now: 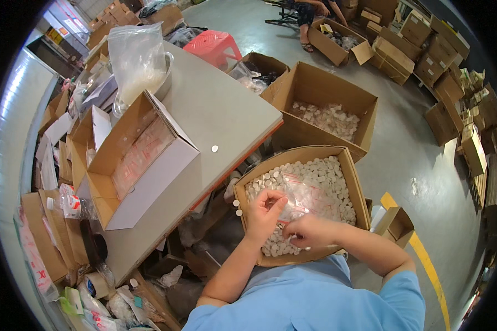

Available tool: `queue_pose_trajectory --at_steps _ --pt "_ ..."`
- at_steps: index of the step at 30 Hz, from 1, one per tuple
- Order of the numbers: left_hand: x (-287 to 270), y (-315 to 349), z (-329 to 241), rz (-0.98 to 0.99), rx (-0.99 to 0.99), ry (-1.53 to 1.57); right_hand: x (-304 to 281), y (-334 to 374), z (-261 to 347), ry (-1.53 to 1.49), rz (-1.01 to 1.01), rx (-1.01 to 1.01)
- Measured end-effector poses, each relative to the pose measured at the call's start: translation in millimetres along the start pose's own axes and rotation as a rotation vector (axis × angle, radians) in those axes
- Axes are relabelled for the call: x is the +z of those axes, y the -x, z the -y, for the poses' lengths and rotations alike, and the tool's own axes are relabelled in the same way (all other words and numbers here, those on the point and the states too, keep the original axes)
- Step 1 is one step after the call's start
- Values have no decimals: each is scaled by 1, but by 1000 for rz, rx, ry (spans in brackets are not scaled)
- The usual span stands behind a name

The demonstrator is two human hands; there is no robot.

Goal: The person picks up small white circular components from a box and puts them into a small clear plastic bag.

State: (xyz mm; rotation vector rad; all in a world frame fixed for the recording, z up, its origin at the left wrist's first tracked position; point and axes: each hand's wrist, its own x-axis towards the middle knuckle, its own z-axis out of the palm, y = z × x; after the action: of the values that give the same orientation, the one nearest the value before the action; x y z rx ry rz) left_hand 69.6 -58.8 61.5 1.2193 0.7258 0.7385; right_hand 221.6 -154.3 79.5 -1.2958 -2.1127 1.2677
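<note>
An open cardboard box [361, 199] full of small round white discs [327, 172] sits right in front of me. See-through plastic bags [302, 193] with red lines lie on top of the discs. My left hand [261, 216] is over the box's left part, thumb and forefinger pinched at the edge of one such bag. Close beside it, my right hand [310, 230] reaches low over the near discs. Its fingers are curled, with a bit of white showing at the tips; what they hold is mostly hidden.
Left of the box stands a grey table [221, 118] with one loose disc [214, 148], a divided carton [149, 165] of flat bags and a large plastic bag [135, 60]. Beyond is a bigger box [328, 88] with bagged discs. A person [315, 11] sits far off.
</note>
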Motion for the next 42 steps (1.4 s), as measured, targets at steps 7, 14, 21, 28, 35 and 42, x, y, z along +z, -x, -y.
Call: queue_pose_trajectory --at_steps 7,14,21,28,35,42 --pt "6 -5 -12 -79 16 -79 -41 10 6 -1299 -32 454" --pt "2 0 -12 -101 189 -292 -43 11 5 -1464 -80 385" --pt "1 1 -13 -85 286 -371 -44 11 6 -1378 -64 339" --pt "4 -5 -12 -118 278 -324 -45 13 5 -1317 -96 384" --pt "-5 2 -7 -62 159 -120 -48 16 -1 -1251 -216 302" --pt "6 -3 -8 -104 -5 -57 -52 20 6 224 -101 355"
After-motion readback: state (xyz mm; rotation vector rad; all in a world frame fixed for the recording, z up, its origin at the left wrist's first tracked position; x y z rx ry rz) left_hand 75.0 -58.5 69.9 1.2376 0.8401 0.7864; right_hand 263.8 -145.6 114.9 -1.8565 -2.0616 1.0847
